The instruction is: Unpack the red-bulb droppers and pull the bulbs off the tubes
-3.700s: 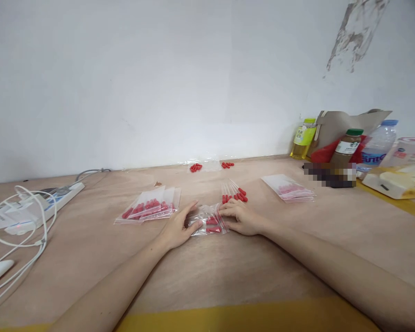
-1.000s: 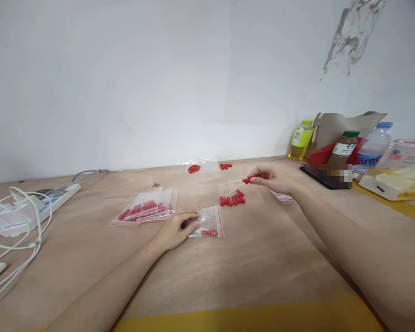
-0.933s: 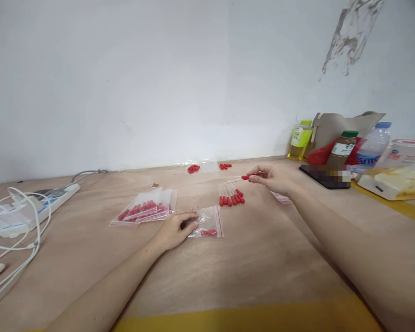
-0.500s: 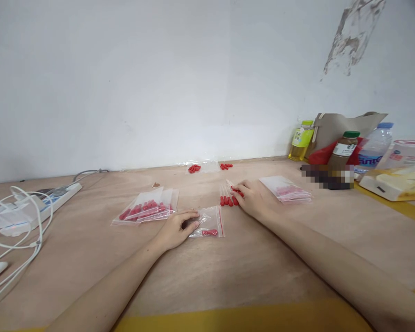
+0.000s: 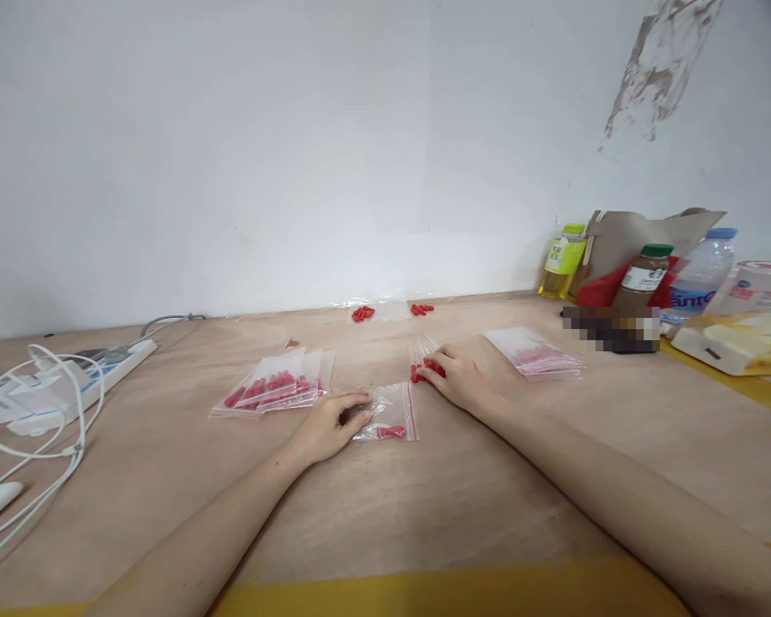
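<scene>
A clear zip-lock bag (image 5: 395,403) with a red seal strip lies flat in front of me, small red pieces (image 5: 391,432) inside it. My left hand (image 5: 331,424) holds the bag's left side, thumb and fingers curled at its edge. Farther up, my right hand (image 5: 456,377) closes its fingertips on several red-ended pieces (image 5: 433,367) with thin clear points fanned out beyond them. The fingers partly cover these pieces, and their exact kind is unclear. Left of my left hand is a pile of filled zip-lock bags (image 5: 273,386).
A stack of zip-lock bags (image 5: 533,353) lies to the right. Red pieces (image 5: 363,314) sit on clear plastic by the wall. A power strip (image 5: 119,373) and white cables (image 5: 77,411) are at left; bottles (image 5: 642,274) and a tissue pack (image 5: 738,343) at right.
My right hand has moved slightly down and left, and its fingers now cover more of the red-ended pieces. My left hand stays on the bag.
</scene>
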The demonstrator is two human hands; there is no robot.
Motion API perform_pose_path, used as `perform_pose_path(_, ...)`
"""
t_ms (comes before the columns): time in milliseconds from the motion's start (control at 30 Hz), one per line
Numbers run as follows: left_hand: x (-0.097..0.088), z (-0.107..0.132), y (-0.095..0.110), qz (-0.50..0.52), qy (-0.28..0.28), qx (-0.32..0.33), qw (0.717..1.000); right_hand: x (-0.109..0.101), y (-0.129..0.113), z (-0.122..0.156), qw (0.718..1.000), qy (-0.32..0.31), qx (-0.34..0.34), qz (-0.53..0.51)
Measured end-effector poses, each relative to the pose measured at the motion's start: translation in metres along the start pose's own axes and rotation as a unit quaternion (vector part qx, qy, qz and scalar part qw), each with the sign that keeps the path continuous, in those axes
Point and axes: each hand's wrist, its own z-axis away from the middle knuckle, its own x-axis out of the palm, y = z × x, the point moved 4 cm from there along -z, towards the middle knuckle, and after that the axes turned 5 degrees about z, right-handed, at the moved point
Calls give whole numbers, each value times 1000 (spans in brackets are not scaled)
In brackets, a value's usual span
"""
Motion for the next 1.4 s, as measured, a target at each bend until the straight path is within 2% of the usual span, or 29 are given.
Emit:
perform_pose_path(133,1,0,-2,0,-4,-5,1000,-15,-3,3,997,53,34,37)
perform_pose_path(200,1,1,-2,4,-13,-2,1000,-20,-8,6,999,47,22,17)
perform_pose_path(267,-1,2,-1,6,-28,2,1000,-21,-17,9,999,1,-25,-29)
perform_pose_path(367,-5,6,1,-2,-68,10,998,-17,-31,15,985,-90,-107,-96)
perform_pose_path(433,-7,9,3,-11,-98,22,995,-13,-38,18,975,-132,-135,-119)
perform_pose_path(533,-7,11,5,-22,-118,35,992,-7,-43,21,968,-155,-147,-135)
perform_pose_path(767,-2,11,4,-26,-82,35,996,1,-44,21,969,-136,-101,-180)
perform_pose_path(933,-3,11,6,-33,-72,27,997,2,-47,22,955,-190,-114,-200)
perform_pose_path(1067,-3,11,7,-34,-69,20,997,-1,-48,20,949,-209,-116,-207)
perform_pose_path(1200,-3,11,6,-30,-65,19,997,-1,-51,22,932,-260,-143,-209)
perform_pose_path(1333,-2,11,5,-26,-67,24,997,-5,-52,22,950,-211,-156,-171)
perform_pose_path(1400,-2,11,5,-30,-69,22,997,-7,-55,21,941,-206,-175,-202)
